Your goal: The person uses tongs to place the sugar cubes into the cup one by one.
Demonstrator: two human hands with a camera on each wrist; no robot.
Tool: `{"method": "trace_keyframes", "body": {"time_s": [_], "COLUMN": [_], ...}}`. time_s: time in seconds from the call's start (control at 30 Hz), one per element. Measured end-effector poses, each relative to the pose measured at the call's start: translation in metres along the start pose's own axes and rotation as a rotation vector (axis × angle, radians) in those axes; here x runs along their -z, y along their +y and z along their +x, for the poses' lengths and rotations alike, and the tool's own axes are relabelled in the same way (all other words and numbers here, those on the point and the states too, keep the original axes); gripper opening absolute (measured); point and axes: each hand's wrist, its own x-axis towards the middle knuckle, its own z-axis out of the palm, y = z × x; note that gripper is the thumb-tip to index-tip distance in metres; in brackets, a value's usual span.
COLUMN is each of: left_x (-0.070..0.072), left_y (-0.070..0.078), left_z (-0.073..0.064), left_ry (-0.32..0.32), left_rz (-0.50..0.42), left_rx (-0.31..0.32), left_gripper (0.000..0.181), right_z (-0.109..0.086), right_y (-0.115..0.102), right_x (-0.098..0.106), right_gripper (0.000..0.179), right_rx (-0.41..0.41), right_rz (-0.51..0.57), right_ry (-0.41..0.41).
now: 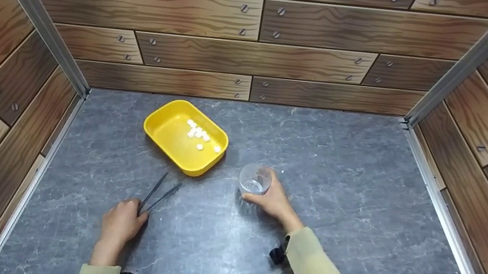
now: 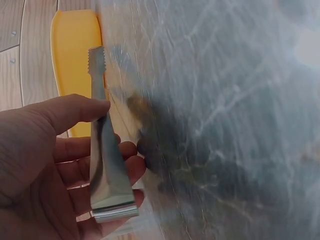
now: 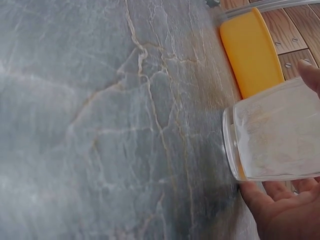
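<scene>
My left hand (image 1: 121, 220) grips a pair of metal tongs (image 2: 102, 150) at lower left, its thumb on one arm and its fingers curled behind. In the head view the serrated tips stand apart and point toward the yellow tray (image 1: 161, 141). My right hand (image 1: 274, 199) holds a clear cup (image 1: 253, 182) from its right side, thumb and fingers around it. Nothing shows inside the cup. Several small white cubes (image 1: 198, 132) lie in the yellow tray, mostly toward its right side. The right wrist view shows the cup (image 3: 275, 135) close to the grey surface.
A grey marbled tabletop (image 1: 341, 166) lies under everything. Wood-patterned panels (image 1: 257, 23) stand at the back and on both sides. Metal rails (image 1: 445, 224) run along the side edges. A dark wrist device (image 1: 277, 255) sits at the right sleeve.
</scene>
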Motion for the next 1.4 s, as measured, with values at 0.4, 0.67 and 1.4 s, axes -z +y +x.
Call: {"method": "trace_keyframes", "body": {"time_s": [0.4,0.67,1.4], "left_x": [-0.001,0.004,0.034], "left_y": [0.000,0.000,0.015], "left_z": [-0.001,0.000,-0.001], "left_ry": [0.065,0.054,0.247], "left_rz": [-0.093,-0.061,-0.113], "left_rx": [-0.024,0.028,-0.001], "left_gripper": [0.026,0.028,0.034], "right_z": [0.000,0.002,0.001], "right_y": [0.000,0.001,0.001], "right_x": [0.002,0.000,0.000], "right_gripper": [0.095,0.094,0.100], "right_rx": [-0.015,0.019,0.062], "right_rz": [-0.003,-0.002,-0.013], "right_ry": [0.008,0.013,0.008]}}
